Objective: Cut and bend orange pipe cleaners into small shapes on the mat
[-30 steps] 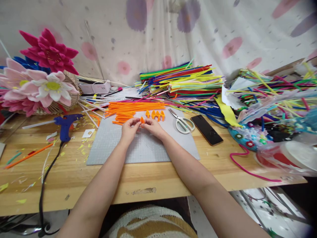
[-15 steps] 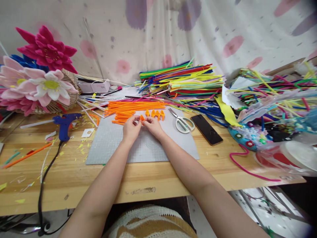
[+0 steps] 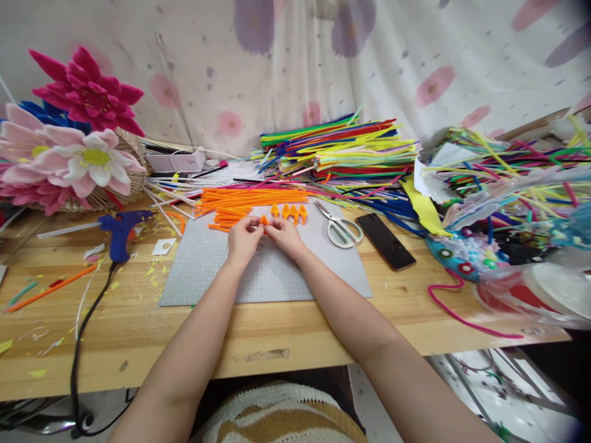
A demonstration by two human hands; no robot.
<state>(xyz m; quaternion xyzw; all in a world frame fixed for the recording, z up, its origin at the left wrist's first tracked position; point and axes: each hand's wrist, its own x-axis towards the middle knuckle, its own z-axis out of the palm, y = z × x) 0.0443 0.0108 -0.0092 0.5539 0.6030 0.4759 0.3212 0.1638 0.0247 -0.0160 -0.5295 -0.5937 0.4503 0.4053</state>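
Observation:
Between the fingertips of my left hand [image 3: 243, 239] and my right hand [image 3: 285, 236] is a small bent piece of orange pipe cleaner [image 3: 263, 220]. Both hands pinch it, low over the grey cutting mat [image 3: 203, 277], and the fingers cover most of it. Just beyond my right hand lie several finished-looking orange pipe cleaner pieces [image 3: 293, 213], bent to pointed shapes. Behind my left hand rest short cut orange pipe cleaners [image 3: 228, 218], with a bundle of longer orange ones [image 3: 249, 198] farther back. White-handled scissors [image 3: 340, 229] lie on the mat's right side, blades pointing away.
A black phone [image 3: 386, 241] lies right of the scissors. To the left is a blue glue gun [image 3: 119, 234] with its cord hanging off the table. Colourful pipe cleaners [image 3: 341, 147] are heaped at the back; fluffy flowers [image 3: 92, 154] stand at the left.
My fingers have shifted very slightly around the small orange piece, which sits a little lower and more to the left. Everything else is as before.

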